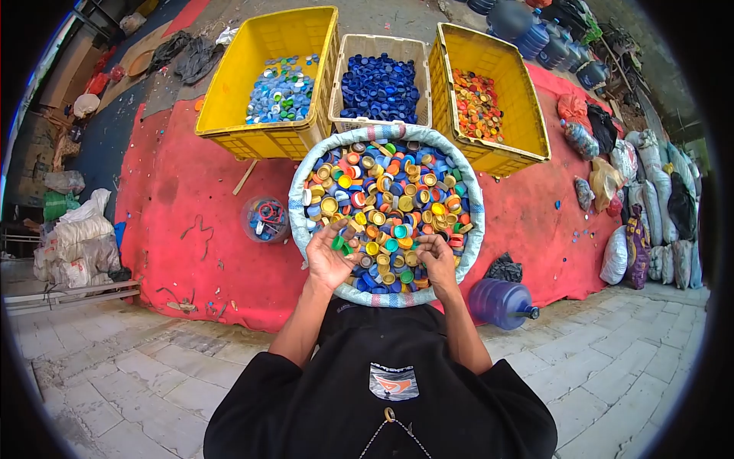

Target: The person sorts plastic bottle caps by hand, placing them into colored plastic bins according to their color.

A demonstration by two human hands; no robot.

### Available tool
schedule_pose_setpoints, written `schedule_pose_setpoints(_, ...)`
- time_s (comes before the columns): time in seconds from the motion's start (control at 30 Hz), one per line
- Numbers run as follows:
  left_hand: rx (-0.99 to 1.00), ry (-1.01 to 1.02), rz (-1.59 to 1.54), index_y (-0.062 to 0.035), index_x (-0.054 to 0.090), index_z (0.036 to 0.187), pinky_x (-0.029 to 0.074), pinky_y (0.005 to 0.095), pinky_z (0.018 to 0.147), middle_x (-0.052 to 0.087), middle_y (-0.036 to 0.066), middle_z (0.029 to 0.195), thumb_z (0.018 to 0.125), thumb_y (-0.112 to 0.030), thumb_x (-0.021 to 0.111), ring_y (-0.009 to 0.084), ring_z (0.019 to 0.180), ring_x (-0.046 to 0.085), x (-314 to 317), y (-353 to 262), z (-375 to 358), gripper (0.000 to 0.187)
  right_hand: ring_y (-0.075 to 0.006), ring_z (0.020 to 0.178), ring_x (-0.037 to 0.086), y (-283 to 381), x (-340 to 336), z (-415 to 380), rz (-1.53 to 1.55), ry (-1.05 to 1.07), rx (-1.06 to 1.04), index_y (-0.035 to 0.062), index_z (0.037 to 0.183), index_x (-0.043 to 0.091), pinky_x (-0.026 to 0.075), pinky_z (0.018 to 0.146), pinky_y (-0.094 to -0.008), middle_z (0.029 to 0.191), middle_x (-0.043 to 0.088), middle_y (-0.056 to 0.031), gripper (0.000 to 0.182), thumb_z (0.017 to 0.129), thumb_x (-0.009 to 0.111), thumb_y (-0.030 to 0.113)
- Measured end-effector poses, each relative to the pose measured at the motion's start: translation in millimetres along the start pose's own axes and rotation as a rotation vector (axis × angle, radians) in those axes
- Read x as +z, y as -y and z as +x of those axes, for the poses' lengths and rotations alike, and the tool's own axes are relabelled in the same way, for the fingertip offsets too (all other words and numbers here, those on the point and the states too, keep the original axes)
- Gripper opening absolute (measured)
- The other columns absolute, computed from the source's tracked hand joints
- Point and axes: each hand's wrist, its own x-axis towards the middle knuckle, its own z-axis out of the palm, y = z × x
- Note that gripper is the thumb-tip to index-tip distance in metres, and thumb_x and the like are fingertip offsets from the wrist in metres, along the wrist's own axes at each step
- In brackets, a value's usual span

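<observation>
Item: mixed bottle caps (390, 199), heaped in a round woven sack (474, 229) with rolled rim, standing on the red mat (183, 199), near centre.

Left hand (329, 256): resting palm-up on the near-left of the heap, fingers curled loosely, cradling a few caps, green ones among them; cupping rather than pinching.

Right hand (437, 258): lying knuckles-up on the near-right of the heap, fingers bent down into the caps; gripping or merely raking, impossible to tell.

Handling, judged: small rigid plastic pieces, very light singly, smooth and likely slipping over one another; not fragile. Picking singly by the rim between thumb and fingertip, or scooping several into a cupped palm. Loose pile probably shifting under any pressing. Full sack likely heavy and soft-walled; lifting by the rolled rim with both hands.

Surroundings:
- Far left: yellow crate (229, 84) holding pale blue, white and green caps.
- Far centre: pale crate (380, 47) holding dark blue caps.
- Far right: second yellow crate (520, 99) holding orange and red caps.
- Left, beside the sack: small clear tub (265, 220) with odd bits.
- Near right: blue water jug (501, 302) lying on its side at the mat's edge.
- Right edge: stuffed bags (634, 237) standing in a row.
</observation>
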Motion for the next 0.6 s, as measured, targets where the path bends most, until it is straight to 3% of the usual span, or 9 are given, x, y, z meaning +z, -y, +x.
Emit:
schedule_pose_setpoints(0.1,0.024,-0.032,0.027,-0.0118,0.059,0.118,0.048,0.0275,0.059,0.063,0.007,0.115,0.095,-0.022,0.052,0.0143,0.076,0.059,-3,-4,3,0.026,-0.0112,0.076,0.057,2,-14,5,-0.195,-0.148,-0.085,-0.0012,0.106,0.057,0.047,0.068,-0.0248,0.085,0.06,-0.0042,0.026,0.081,0.061,0.003)
schedule_pose_setpoints(0.2,0.107,-0.015,0.185,-0.0143,0.058,0.121,0.049,0.0248,0.059,0.062,0.006,0.118,0.095,-0.013,0.051,0.0111,0.076,0.059,12,-5,1,0.026,-0.0159,0.074,0.061,3,-38,15,-0.444,-0.349,-0.231,-0.0023,0.103,0.06,0.05,0.068,-0.0297,0.082,0.064,-0.0094,0.026,0.079,0.065,0.007)
schedule_pose_setpoints(0.27,0.098,-0.018,0.238,-0.0157,0.056,0.125,0.049,0.0224,0.058,0.062,0.004,0.114,0.096,-0.012,0.053,0.0088,0.076,0.058,5,-6,3,0.029,-0.0174,0.072,0.062,15,-49,15,-0.475,-0.425,-0.195,-0.0017,0.1,0.061,0.051,0.067,-0.0316,0.083,0.064,-0.0108,0.023,0.08,0.065,0.007)
schedule_pose_setpoints(0.37,0.05,-0.066,0.364,-0.0147,0.056,0.121,0.049,0.0235,0.06,0.064,0.002,0.1,0.095,-0.019,0.058,0.0095,0.077,0.058,-5,-4,8,0.027,-0.0216,0.069,0.062,27,-59,13,-0.638,-0.393,-0.228,-0.0006,0.096,0.062,0.051,0.066,-0.0341,0.079,0.063,-0.0124,0.019,0.079,0.067,0.007)
schedule_pose_setpoints(0.5,-0.021,-0.081,0.25,-0.0131,0.056,0.114,0.052,0.0293,0.068,0.065,0.003,0.096,0.094,-0.02,0.058,0.0136,0.083,0.061,-6,5,11,0.021,-0.0307,0.069,0.062,45,-34,-8,-0.887,-0.024,-0.416,0.0024,0.093,0.063,0.05,0.064,-0.04,0.077,0.059,-0.0151,0.02,0.075,0.071,0.008)
schedule_pose_setpoints(0.6,-0.022,-0.102,0.225,-0.01,0.055,0.112,0.052,0.0333,0.074,0.065,0.005,0.098,0.094,-0.017,0.057,0.0183,0.089,0.063,0,14,10,0.02,-0.0324,0.08,0.061,33,-7,-28,-1.011,0.111,-0.374,0.0037,0.095,0.064,0.05,0.07,-0.0435,0.089,0.058,-0.0165,0.028,0.072,0.075,0.014)
